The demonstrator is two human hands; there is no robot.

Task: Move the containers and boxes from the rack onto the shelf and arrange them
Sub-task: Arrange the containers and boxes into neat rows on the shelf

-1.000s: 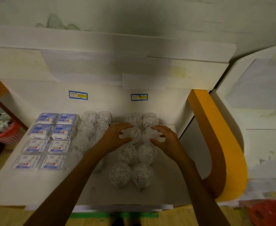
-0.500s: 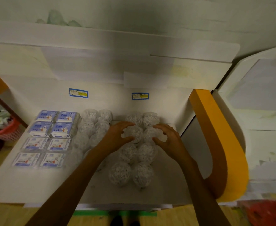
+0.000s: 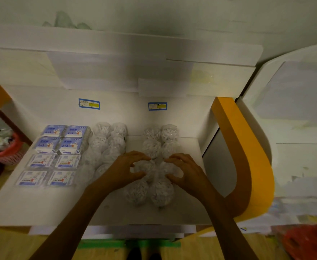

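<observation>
Your left hand and right hand flank one pair of clear round containers in the right-hand double column on the white shelf; each grip is curled round its side of that pair, fingers over the top and thumb reaching in below, your left on the left container and your right on the right one. Just nearer you, two more round containers stand touching the held pair, and the rest of that column runs back to the shelf's rear wall. All of them are packed with small white pieces too blurred to name. To your left a second double column of the same round containers stands close beside it. Further left lie flat boxes in a block two wide and four deep: the back four boxes are blue and white with a cartoon figure and "1+1" printed on them, and the front four are paler, their print unreadable. On the rear wall two blue-bordered price labels with yellow patches carry writing too small to read. An orange side panel closes the shelf on your right, and a red basket sits beyond its left end.
</observation>
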